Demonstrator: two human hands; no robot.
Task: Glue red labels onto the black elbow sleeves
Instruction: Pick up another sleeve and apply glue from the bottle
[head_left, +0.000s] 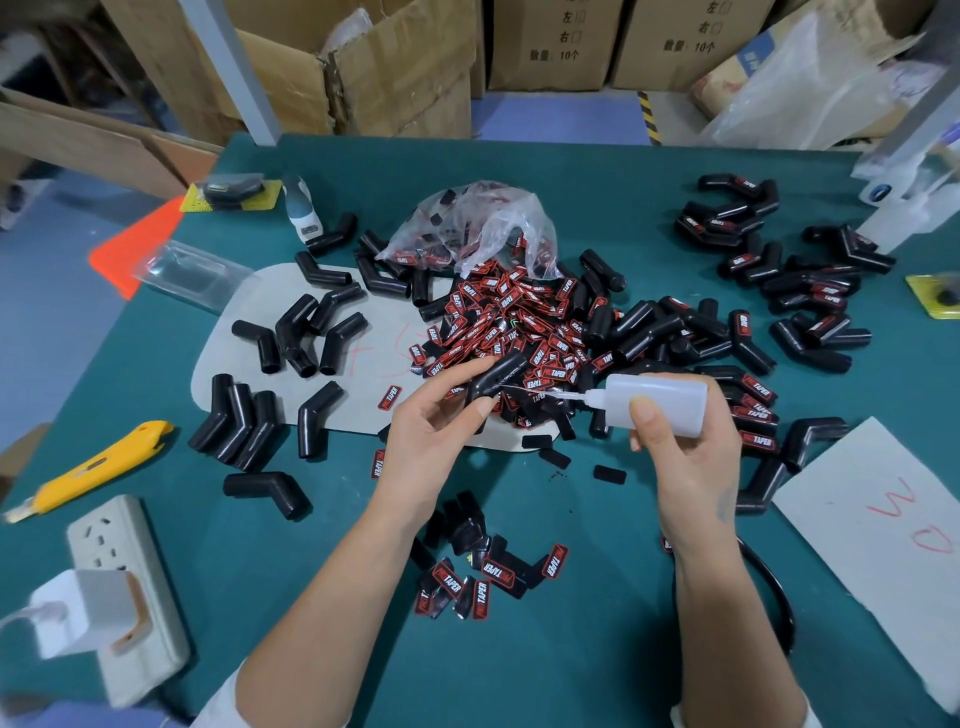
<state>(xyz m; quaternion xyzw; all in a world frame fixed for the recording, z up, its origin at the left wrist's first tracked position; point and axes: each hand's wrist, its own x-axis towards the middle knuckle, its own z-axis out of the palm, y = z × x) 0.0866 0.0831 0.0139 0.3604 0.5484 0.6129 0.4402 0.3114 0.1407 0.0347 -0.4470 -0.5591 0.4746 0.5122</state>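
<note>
Nearest the lens, two bare forearms reach out over the teal felt-like table mat (597, 182). Between them lies a small scatter of glossy red-and-black rectangular labels (496, 571), some face down. To the left sit a white plastic power strip (111, 535) with a boxy white charger (78, 613) plugged in, and a yellow plastic utility knife (96, 467).

Farther out, the left hand (441, 415) pinches a smooth black rubbery elbow sleeve (496, 376) between thumb and fingers, holding it above the mat. The right hand (685, 441) is curled round a translucent white squeeze bottle of glue (660, 397), lying sideways, its thin needle tip close to the held sleeve.

Behind them spreads a big heap of loose labels (514, 322) spilling from a crinkled clear plastic bag (478, 223). Bare bent sleeves (301, 332) lie on the left, over a pale grey sheet (374, 358); labelled ones (769, 249) pile up on the right.
</note>
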